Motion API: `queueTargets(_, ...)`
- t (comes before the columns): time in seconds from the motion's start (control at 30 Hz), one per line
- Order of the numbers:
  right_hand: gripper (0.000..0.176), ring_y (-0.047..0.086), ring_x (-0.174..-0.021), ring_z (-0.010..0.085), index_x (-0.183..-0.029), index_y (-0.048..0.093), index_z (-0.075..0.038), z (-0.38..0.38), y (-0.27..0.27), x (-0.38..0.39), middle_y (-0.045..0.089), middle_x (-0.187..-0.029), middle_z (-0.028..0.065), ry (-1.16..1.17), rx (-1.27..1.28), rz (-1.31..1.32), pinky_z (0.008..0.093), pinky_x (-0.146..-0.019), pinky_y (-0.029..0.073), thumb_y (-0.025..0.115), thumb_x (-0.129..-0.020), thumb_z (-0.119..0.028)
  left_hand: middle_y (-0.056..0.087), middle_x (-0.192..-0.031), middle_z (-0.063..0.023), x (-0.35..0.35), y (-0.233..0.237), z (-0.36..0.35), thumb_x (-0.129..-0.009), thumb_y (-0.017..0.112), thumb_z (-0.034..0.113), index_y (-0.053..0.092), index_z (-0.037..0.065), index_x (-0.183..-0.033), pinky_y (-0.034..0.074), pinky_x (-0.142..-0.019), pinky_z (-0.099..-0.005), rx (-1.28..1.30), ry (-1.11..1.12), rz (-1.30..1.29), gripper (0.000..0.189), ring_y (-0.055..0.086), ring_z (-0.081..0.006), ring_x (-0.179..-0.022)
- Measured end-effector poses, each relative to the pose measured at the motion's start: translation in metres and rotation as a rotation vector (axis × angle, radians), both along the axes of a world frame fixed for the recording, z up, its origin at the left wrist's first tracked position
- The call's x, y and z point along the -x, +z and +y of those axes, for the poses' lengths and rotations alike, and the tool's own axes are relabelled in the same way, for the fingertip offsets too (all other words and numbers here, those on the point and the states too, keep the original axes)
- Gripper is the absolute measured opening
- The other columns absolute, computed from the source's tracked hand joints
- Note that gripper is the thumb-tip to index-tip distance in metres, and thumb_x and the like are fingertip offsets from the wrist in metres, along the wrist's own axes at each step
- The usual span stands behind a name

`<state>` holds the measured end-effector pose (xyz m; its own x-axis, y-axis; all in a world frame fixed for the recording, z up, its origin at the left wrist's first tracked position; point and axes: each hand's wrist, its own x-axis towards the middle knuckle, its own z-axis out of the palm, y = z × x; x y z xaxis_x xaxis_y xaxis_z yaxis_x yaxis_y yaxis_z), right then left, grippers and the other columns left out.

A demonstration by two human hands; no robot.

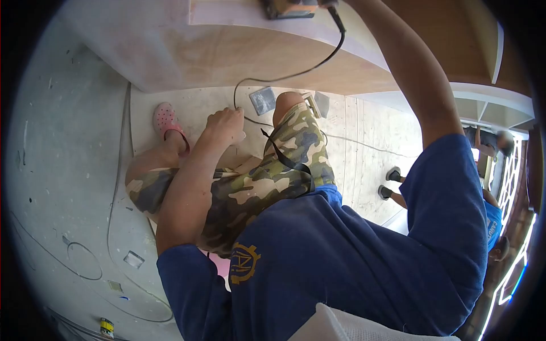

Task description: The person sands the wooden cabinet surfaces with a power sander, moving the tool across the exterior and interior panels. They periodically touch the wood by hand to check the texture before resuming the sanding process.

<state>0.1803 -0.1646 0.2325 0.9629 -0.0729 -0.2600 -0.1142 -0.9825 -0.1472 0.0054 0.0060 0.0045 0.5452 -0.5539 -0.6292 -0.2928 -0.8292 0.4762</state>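
My left hand (226, 125) is closed in a fist in front of my knees, with a black cable (290, 75) pinched at its fingers. The cable loops up to an orange and black power tool (291, 9) at the top edge. My right arm reaches up to this tool, and the small visible part of my right hand (329, 3) is closed on it. The tool rests against a pale, smooth panel (227, 54). Most of my right hand and part of the tool are cut off by the frame.
Dark square pads (263, 100) lie on the pale floor beyond my knee. A thin cord (369, 146) crosses the floor. Other people (493, 224) are at the right, near shelving (483, 108). A small can (106, 327) stands at the lower left.
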Motion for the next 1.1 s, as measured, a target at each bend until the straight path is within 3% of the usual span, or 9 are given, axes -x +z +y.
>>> queueTargets(0.1, 0.081, 0.068, -0.072, 0.0277, -0.133, 0.041, -0.009, 0.009, 0.008, 0.044, 0.061, -0.109, 0.0216, 0.188, 0.029, 0.003, 0.0360, -0.054, 0.058, 0.083, -0.065, -0.020, 0.060, -0.121, -0.0212, -0.004, 0.005, 0.000, -0.082, 0.070, 0.025, 0.044, 0.002, -0.137, 0.049, -0.096, -0.0436, -0.005, 0.018, -0.016, 0.065, 0.058, -0.0350, -0.114)
queueTargets(0.13, 0.085, 0.067, -0.070, 0.0282, -0.136, 0.039, -0.010, -0.046, -0.035, 0.020, 0.060, -0.110, 0.0227, 0.562, 0.045, -0.260, 0.0359, -0.053, 0.059, 0.084, -0.064, -0.019, 0.059, -0.122, -0.0213, -0.004, 0.004, 0.000, -0.082, 0.070, 0.026, 0.044, 0.002, -0.137, 0.049, -0.096, -0.0436, -0.007, 0.022, -0.007, 0.066, 0.058, -0.0350, -0.115)
queueTargets(0.27, 0.090, 0.067, -0.087, 0.0279, -0.135, 0.038, -0.005, -0.040, 0.005, 0.017, 0.064, -0.104, 0.0188, -0.063, -0.031, 0.040, 0.0375, -0.067, 0.059, 0.085, -0.062, -0.025, 0.059, -0.123, -0.0213, -0.003, 0.006, 0.002, -0.081, 0.071, 0.026, 0.043, 0.003, -0.138, 0.048, -0.097, -0.0438, -0.030, 0.003, 0.020, 0.067, 0.057, -0.0351, -0.116)
queueTargets(0.43, 0.097, 0.067, -0.090, 0.0264, -0.138, 0.035, -0.006, -0.096, -0.025, -0.004, 0.064, -0.106, 0.0183, 0.029, 0.294, -0.121, 0.0348, -0.061, 0.058, 0.088, -0.060, -0.028, 0.059, -0.122, -0.0211, 0.001, -0.002, 0.003, -0.081, 0.071, 0.026, 0.045, 0.002, -0.135, 0.049, -0.097, -0.0438, -0.004, 0.019, 0.018, 0.064, 0.058, -0.0353, -0.115)
queueTargets(0.53, 0.103, 0.065, -0.096, 0.0309, -0.139, 0.035, -0.008, -0.091, -0.002, 0.042, 0.061, -0.114, 0.0203, 0.106, 0.102, -0.130, 0.0394, -0.074, 0.058, 0.090, -0.056, -0.035, 0.060, -0.122, -0.0211, -0.003, 0.003, 0.004, -0.081, 0.071, 0.026, 0.046, 0.002, -0.134, 0.049, -0.096, -0.0437, 0.004, 0.033, -0.006, 0.062, 0.058, -0.0351, -0.114)
queueTargets(0.6, 0.107, 0.062, -0.104, 0.0333, -0.141, 0.034, -0.010, -0.091, 0.014, 0.052, 0.058, -0.120, 0.0213, -0.119, 0.043, 0.085, 0.0415, -0.084, 0.055, 0.090, -0.055, -0.039, 0.060, -0.121, -0.0211, 0.000, 0.003, 0.005, -0.081, 0.071, 0.025, 0.046, 0.002, -0.133, 0.049, -0.096, -0.0437, -0.021, 0.018, 0.001, 0.062, 0.058, -0.0349, -0.114)
queueTargets(0.73, 0.106, 0.060, -0.109, 0.0305, -0.141, 0.034, -0.010, -0.161, -0.028, 0.007, 0.059, -0.120, 0.0203, -0.131, 0.247, -0.126, 0.0421, -0.087, 0.053, 0.090, -0.056, -0.037, 0.060, -0.122, -0.0211, -0.001, 0.005, 0.005, -0.081, 0.071, 0.025, 0.045, 0.003, -0.135, 0.049, -0.096, -0.0436, -0.011, 0.015, -0.022, 0.064, 0.058, -0.0345, -0.114)
queueTargets(0.97, 0.096, 0.064, -0.098, 0.0284, -0.143, 0.032, -0.010, -0.059, 0.008, 0.042, 0.058, -0.118, 0.0196, -0.131, 0.137, 0.057, 0.0363, -0.065, 0.061, 0.086, -0.065, -0.025, 0.059, -0.124, -0.0204, 0.000, 0.000, -0.003, -0.081, 0.071, 0.026, 0.044, 0.003, -0.137, 0.048, -0.098, -0.0430, -0.028, -0.018, 0.012, 0.066, 0.058, -0.0340, -0.116)
queueTargets(1.1, 0.094, 0.065, -0.093, 0.0304, -0.143, 0.030, -0.012, -0.029, 0.003, 0.036, 0.054, -0.122, 0.0209, 0.157, 0.004, -0.016, 0.0332, -0.055, 0.062, 0.084, -0.066, -0.017, 0.059, -0.123, -0.0210, -0.005, 0.008, -0.003, -0.081, 0.071, 0.026, 0.044, 0.003, -0.137, 0.048, -0.098, -0.0431, -0.044, -0.009, 0.022, 0.066, 0.057, -0.0344, -0.116)
